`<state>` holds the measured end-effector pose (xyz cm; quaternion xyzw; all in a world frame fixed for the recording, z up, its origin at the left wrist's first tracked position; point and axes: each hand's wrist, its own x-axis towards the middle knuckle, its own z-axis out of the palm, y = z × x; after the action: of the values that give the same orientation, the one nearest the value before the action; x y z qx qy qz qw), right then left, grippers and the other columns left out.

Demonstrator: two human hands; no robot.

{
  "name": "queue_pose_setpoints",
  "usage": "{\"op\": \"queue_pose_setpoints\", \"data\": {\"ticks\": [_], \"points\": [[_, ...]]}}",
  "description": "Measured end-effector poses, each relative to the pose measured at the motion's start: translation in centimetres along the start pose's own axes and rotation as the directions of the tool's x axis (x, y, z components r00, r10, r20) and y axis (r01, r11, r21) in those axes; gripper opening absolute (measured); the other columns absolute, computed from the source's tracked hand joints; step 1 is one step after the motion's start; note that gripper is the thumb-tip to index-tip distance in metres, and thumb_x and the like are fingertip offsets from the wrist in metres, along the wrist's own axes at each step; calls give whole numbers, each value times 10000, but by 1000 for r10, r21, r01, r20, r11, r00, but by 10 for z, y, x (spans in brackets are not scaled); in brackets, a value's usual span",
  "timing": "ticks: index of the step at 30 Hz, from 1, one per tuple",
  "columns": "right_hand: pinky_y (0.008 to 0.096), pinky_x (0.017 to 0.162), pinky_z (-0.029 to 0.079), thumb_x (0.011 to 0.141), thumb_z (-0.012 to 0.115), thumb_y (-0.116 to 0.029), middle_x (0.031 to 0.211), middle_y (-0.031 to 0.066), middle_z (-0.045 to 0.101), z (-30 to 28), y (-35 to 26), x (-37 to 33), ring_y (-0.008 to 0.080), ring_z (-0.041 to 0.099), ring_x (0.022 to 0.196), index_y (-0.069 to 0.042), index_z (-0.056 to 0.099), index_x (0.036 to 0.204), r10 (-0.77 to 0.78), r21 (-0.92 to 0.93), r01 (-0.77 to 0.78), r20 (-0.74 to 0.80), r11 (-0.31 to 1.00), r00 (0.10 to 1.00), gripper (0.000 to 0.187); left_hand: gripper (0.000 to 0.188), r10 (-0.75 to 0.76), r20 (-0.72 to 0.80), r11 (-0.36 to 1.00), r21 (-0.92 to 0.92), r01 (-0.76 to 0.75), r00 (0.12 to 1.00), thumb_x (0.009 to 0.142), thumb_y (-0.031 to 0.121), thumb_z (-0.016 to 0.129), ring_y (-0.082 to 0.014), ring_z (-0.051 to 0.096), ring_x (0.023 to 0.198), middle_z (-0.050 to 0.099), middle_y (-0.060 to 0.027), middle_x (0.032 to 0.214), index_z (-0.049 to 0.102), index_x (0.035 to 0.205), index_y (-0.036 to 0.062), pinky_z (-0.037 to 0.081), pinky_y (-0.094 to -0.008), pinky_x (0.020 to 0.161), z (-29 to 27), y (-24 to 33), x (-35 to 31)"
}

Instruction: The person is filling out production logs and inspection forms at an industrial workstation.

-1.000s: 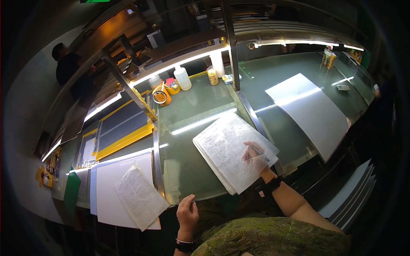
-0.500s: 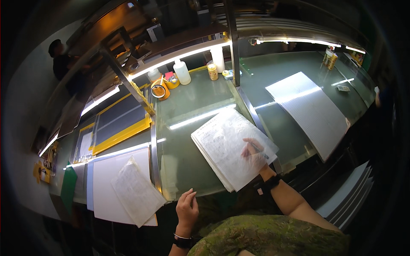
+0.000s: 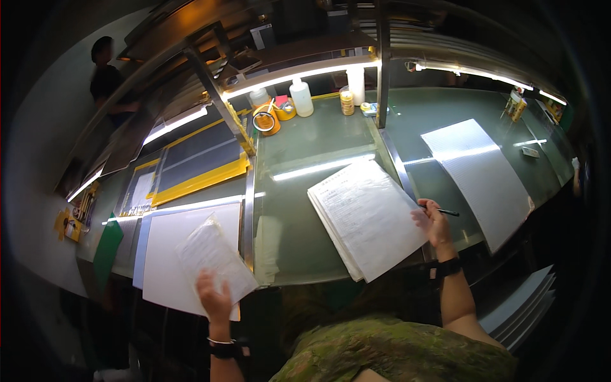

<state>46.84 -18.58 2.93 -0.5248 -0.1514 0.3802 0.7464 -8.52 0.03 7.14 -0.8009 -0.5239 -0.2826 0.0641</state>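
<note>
A stack of written paper sheets in clear sleeves lies tilted on the glass-topped table in the middle. My right hand is at the stack's right edge, closed round a dark pen that points to the right. At the left, a translucent sleeved sheet rests on larger white boards. Over the lower part of that sheet is my left hand, its fingers apart and slightly blurred, with nothing seen in it. Whether it touches the sheet I cannot tell.
White bottles, tape rolls and a yellow can stand along the back. A large ribbed white sheet lies at the right. Yellow-edged dark screens lie at the left; metal posts rise behind. Another person stands far left.
My left hand has moved left over the sleeved sheet and its fingers have spread. My right hand has moved right, from over the stack to its edge, still with the pen. The view has shifted.
</note>
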Motion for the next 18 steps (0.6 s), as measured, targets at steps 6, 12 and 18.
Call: {"op": "queue_pose_setpoints", "data": {"ticks": [6, 12, 18], "points": [[272, 691, 558, 968, 585, -201, 950, 118, 716, -7, -21, -11, 155, 683, 801, -62, 597, 1151, 27, -194, -22, 20, 981, 999, 230, 717, -656, -34, 754, -9, 657, 754, 791, 452, 793, -412, 565, 1147, 579, -284, 1233, 578, 1210, -89, 450, -467, 1001, -8, -134, -6], [262, 734, 521, 901, 646, -72, 931, 90, 699, -9, -8, -9, 142, 646, 825, -7, 579, 1168, -258, -617, 297, 154, 729, 954, 283, 914, -786, 189, 618, 216, 756, 589, 641, 608, 841, -411, 620, 1069, 638, -269, 1145, 576, 1154, -101, 490, -448, 952, 15, -142, 7], [304, 774, 538, 848, 686, -32, 944, 100, 689, 4, 5, -14, 176, 664, 831, -8, 585, 1166, -366, -692, 368, 159, 621, 917, 334, 914, -785, 175, 619, 275, 736, 594, 561, 584, 885, -417, 632, 1098, 641, -309, 1152, 609, 1100, -100, 501, -451, 945, 34, -160, 5]]}}
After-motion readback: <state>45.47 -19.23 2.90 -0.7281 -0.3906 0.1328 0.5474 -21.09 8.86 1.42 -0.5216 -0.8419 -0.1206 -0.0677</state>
